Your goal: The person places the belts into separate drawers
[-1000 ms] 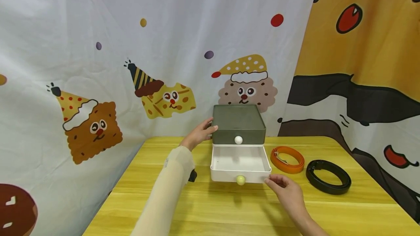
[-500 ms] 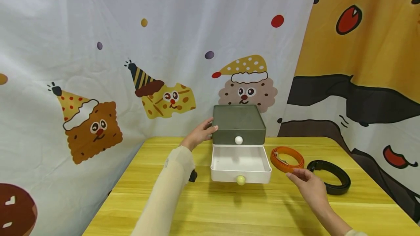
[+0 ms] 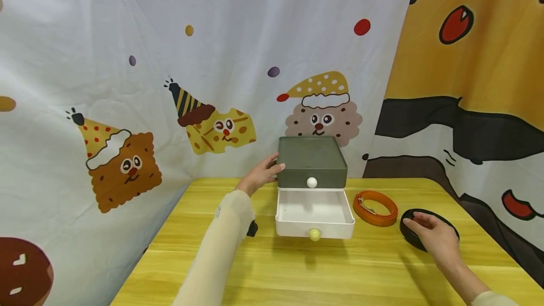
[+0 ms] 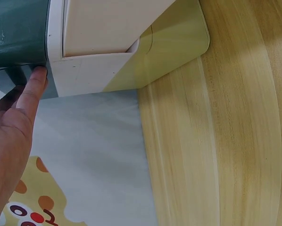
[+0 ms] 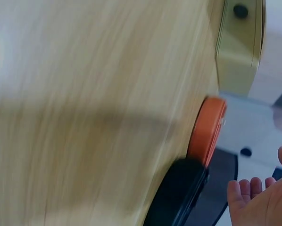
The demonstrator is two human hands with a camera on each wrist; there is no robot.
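Observation:
In the head view, a dark green drawer box (image 3: 312, 155) with a white knob stands at the back of the table. Its lower white drawer (image 3: 315, 229), fitted with a yellow-green knob, is pulled out, and its inside is bare. My left hand (image 3: 260, 174) rests against the box's left side with extended fingers, and the left wrist view shows those fingers (image 4: 33, 89) touching the green wall. Over a coiled black belt (image 3: 410, 237) hovers my right hand (image 3: 437, 237). In the right wrist view its fingers (image 5: 244, 188) are apart from the belt and hold nothing.
A coiled orange belt (image 3: 384, 218) with a metal buckle lies between the drawer and the black belt. The wooden table (image 3: 297, 273) ends at a printed cloth backdrop (image 3: 238, 70). A small black object (image 3: 252, 228) shows beside the left sleeve.
My right hand has left the drawer's front right corner and moved right, past the orange belt, to above the black belt. My left hand has stayed on the box.

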